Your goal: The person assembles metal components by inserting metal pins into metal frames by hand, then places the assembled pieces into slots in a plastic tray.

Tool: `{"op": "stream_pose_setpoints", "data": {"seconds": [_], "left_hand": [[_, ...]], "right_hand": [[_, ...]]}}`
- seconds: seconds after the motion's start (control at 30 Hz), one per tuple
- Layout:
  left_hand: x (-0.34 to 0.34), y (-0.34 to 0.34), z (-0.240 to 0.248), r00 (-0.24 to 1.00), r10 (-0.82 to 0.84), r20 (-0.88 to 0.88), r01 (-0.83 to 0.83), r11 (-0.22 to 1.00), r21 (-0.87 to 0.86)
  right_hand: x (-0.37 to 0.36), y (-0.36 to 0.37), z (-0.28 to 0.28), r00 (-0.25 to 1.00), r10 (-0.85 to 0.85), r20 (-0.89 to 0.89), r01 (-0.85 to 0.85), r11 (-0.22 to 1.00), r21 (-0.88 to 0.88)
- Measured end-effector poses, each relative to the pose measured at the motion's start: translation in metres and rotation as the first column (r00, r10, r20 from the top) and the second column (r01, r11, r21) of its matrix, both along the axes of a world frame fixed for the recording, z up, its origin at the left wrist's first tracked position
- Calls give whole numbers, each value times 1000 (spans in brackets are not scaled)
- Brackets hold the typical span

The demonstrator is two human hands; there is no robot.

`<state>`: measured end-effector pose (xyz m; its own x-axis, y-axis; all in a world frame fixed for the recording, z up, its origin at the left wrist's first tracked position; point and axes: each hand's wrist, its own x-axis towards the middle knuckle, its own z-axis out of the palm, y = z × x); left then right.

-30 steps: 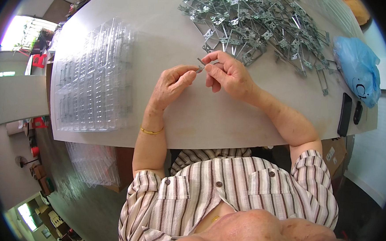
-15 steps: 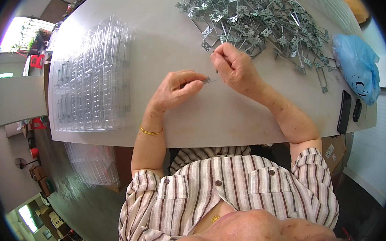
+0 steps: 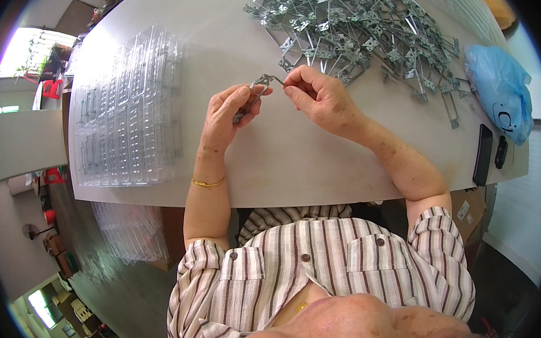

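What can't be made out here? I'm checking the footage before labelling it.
Head view only:
- Small metal part: shape too small; lower end hidden in the left hand.
- Right hand: its grip on the part, covered by its fingers.
- Metal parts pile: pieces too tangled.
- Blue plastic bag: contents hidden.

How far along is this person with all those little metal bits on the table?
Done: nothing finished can be made out; whether the clear plastic trays hold any pieces is too hard to tell. In hand: the left hand and right hand together hold one small metal piece above the table. Left: a big heap of metal pieces lies beyond the hands, so most seems undone.
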<state>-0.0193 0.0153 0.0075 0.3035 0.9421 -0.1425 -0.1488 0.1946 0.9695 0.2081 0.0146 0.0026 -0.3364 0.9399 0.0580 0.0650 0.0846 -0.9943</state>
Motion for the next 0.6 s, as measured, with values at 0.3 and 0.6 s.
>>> {"op": "stream_pose_setpoints", "data": {"seconds": [0.3,0.6], "left_hand": [[0,0,1,990,-41,-134,50,997,64],[-6,3,-3,976,-69,-208,88,993,84]], "right_hand": [[1,-2,8,995,-22,95,18,999,34],[0,0,8,998,3,66,1,998,-64]]}}
